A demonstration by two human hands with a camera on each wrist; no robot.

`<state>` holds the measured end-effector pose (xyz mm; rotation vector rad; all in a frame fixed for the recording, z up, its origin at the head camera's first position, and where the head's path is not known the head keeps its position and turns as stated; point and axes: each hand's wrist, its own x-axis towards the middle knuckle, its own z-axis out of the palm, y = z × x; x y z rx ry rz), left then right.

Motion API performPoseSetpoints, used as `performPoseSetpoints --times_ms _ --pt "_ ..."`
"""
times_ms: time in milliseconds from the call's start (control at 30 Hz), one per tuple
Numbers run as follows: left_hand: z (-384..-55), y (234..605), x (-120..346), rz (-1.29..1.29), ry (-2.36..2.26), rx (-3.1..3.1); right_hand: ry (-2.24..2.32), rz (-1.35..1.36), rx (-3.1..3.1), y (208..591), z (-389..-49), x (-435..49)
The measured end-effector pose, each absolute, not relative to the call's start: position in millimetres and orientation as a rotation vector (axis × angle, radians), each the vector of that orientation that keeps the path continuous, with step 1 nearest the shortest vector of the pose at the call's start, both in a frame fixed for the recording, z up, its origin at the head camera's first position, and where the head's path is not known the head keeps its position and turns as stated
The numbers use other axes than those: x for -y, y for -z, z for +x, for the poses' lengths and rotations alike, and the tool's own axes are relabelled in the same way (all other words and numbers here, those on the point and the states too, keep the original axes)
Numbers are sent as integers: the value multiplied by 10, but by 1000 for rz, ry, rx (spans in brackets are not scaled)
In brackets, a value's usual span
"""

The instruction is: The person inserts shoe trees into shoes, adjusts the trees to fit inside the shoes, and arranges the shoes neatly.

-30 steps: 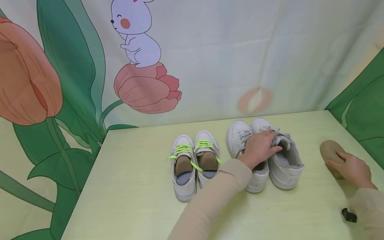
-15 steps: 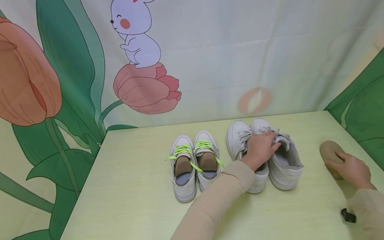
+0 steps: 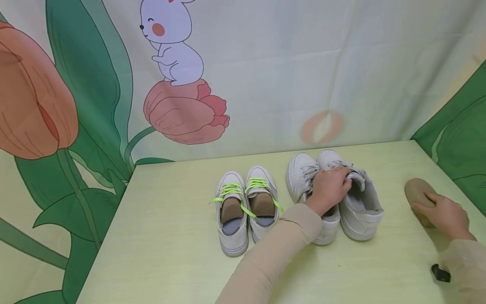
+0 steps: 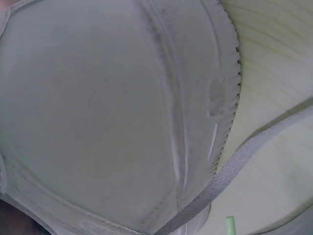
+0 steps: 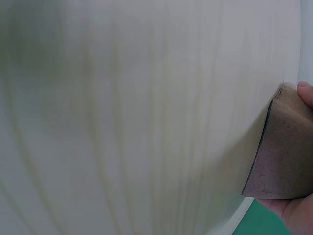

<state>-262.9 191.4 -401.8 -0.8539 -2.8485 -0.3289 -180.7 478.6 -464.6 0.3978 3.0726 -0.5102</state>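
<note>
In the head view, my left hand (image 3: pixel 329 188) grips the right-hand white sneaker (image 3: pixel 362 217) of the larger pair by its tongue, thumb at the shoe's opening. Its mate, another white sneaker (image 3: pixel 301 169), stands close on the left, partly hidden beneath my hand and wrist. A white shoe side (image 4: pixel 98 98) with a loose lace (image 4: pixel 249 152) fills the left wrist view. At the far right my right hand (image 3: pixel 448 215) pinches a curved brown cardboard-like shoe insert (image 3: pixel 417 194). The right wrist view shows the insert's folded end (image 5: pixel 283 147) between fingers and thumb.
Left of my arm stands a smaller pair: one white sneaker (image 3: pixel 234 242) and another white sneaker (image 3: pixel 262 173), both with green laces and brown inserts. A small black object (image 3: pixel 441 273) is by my right sleeve. A printed curtain (image 3: pixel 265 63) hangs behind the table (image 3: pixel 163 236).
My left thumb has drawn in slightly toward the fingers at the sneaker's tongue, and the tongue has shifted a little left. My right hand and the insert stay in place.
</note>
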Motion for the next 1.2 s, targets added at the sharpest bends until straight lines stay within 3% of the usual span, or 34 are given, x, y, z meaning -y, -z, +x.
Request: performPoseSetpoints --times_ms 1200 --pt "-2665 3958 -1864 -922 388 2801 486 388 -3068 4627 -1819 -4794"
